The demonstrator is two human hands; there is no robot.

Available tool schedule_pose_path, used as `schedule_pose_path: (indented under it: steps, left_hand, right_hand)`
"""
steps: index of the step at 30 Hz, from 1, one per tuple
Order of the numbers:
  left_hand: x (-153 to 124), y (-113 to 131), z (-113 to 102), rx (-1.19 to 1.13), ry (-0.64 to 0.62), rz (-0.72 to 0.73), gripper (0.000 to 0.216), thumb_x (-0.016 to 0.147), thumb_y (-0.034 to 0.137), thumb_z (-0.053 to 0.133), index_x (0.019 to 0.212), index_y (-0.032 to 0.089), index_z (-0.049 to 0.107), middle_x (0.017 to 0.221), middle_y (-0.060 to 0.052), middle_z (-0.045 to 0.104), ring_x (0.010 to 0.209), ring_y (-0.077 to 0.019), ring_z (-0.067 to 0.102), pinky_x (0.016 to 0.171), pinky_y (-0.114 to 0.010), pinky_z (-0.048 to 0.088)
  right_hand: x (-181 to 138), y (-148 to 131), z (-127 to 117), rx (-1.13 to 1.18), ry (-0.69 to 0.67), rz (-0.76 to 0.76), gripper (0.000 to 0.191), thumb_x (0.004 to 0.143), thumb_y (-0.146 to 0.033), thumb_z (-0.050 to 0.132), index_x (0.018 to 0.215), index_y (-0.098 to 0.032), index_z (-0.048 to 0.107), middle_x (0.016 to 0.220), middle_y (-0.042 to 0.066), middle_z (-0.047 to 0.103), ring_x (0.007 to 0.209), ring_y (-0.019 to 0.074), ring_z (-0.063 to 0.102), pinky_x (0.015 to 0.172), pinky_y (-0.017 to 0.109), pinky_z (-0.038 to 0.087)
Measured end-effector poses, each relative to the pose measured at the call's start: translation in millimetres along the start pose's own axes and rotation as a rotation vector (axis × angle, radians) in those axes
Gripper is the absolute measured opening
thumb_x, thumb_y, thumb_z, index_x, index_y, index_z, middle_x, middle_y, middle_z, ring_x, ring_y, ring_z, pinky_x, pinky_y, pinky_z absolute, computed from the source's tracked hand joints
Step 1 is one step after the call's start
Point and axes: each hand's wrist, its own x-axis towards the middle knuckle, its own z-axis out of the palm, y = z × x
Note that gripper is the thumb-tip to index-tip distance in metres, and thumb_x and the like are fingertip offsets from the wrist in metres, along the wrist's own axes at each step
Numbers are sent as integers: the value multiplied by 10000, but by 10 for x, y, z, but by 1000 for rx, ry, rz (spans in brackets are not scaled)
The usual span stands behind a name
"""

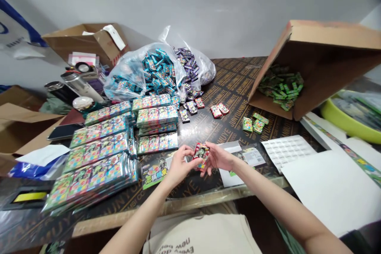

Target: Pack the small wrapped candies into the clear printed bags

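My left hand (pixel 182 165) pinches a small red candy packet (pixel 202 152) with a cartoon figure on its front, thumb across its lower face. On the packet's right edge are the fingers of my right hand (pixel 219 158), some of them curled beneath it. Below and left of the hands lies a printed card (pixel 155 171) with large characters. Under my right forearm are a white sheet and a clear-wrapped printed piece (pixel 253 156). Just beyond the hands sit two red packets (pixel 219 110), and a few purple-and-white packets (pixel 191 107) lie farther left.
Stacks of wrapped multi-packs (pixel 101 168) fill the left side. Behind them stand plastic bags of blue packets (pixel 159 71) and purple packets (pixel 188 65). A tipped cardboard box (pixel 318 59) holds green packets (pixel 287 91). Sticker sheets (pixel 287 151) and a yellow-green basin (pixel 342 121) are at right.
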Motion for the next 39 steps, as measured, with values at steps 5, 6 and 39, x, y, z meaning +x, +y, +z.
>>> schedule_pose_path:
  steps: [5,6,39]
  left_hand:
    - [-44,-105,34,-331,78,-338,351,602,436,691,550,134,520,494,36,491,492,-96,459,537,-229,365]
    - [-51,-127,30,-347,62,-350,357,597,441,692,553,131,522,498,34,497,489,-95,459,534,-228,360]
    - [-183,-717,-342,815,-118,117,950,619,388,647,1386,200,119,1214,-116,494,1103,-276,465,918,-409,341]
  right_hand:
    - [-73,-15,110,-659,553,-423,984,569,-582,668,1352,-237,180,1349,140,332,1247,298,323,969,463,306]
    - [-81,-32,147,-801,544,-484,997,545,-524,707,1353,-244,194,1374,121,296,1278,300,259,1008,464,242]
    - [-404,43,-1038,-1166,1045,-187,832,626,-207,617,1365,-247,237,1436,101,230,1326,297,132,1016,493,83]
